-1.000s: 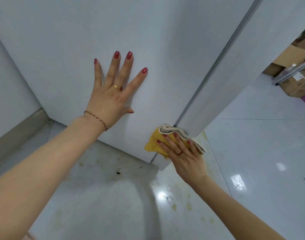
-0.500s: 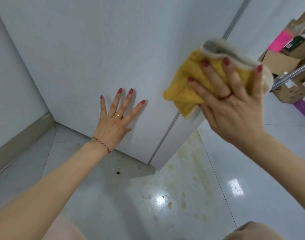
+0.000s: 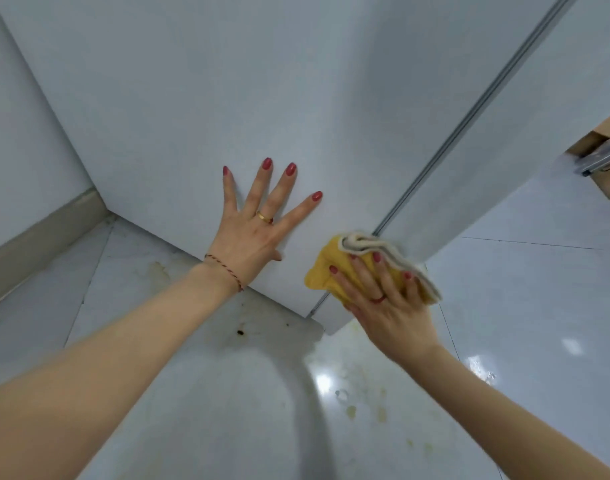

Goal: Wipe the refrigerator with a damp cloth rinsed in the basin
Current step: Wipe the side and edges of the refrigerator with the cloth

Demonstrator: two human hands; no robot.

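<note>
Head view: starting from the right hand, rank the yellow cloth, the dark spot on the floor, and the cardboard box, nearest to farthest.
From the right hand:
1. Yellow cloth, directly under its fingers, against the refrigerator's lower corner.
2. Dark spot on the floor, to the hand's left, below the refrigerator's bottom edge.
3. Cardboard box, far off at the upper right edge.

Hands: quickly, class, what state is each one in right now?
Left hand: open, flat on the fridge.
Right hand: open, straight fingers pressing the cloth to the fridge's lower corner.
</note>
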